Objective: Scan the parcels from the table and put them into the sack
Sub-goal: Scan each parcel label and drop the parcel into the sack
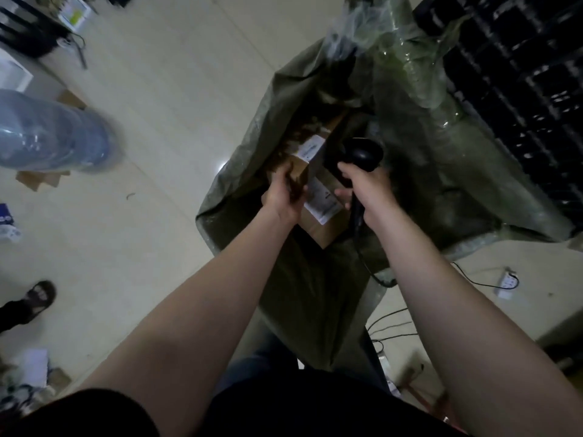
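Below me on the pale tiled floor [164, 152] stands the green sack [441, 184], its mouth wide open and its rim slumped outward. Stacked black crates [520, 74] rise just beyond it to the right, and a big blue water bottle [47, 134] lies well off to the left.

Over the sack's mouth, between my two hands, is the cardboard parcel [321, 230], tilted, with its white label [321, 197] facing up. My left hand [280, 193] grips the parcel's left edge, fingers curled round the cardboard. A second parcel [312, 149] lies deeper in the sack, just beyond the one I hold, its own white label showing.

My right hand [369, 190] is wrapped tightly round the handle of the black scanner [362, 156], whose head points away from me over the far end of the held parcel. The lower fingers of that hand lie against the parcel's right side.

The scanner's dark cable [369, 266] hangs from under my right wrist across the sack's near wall. A white power strip [508, 283] lies on the floor to the right, and a sandalled foot [38, 298] shows at the left edge.
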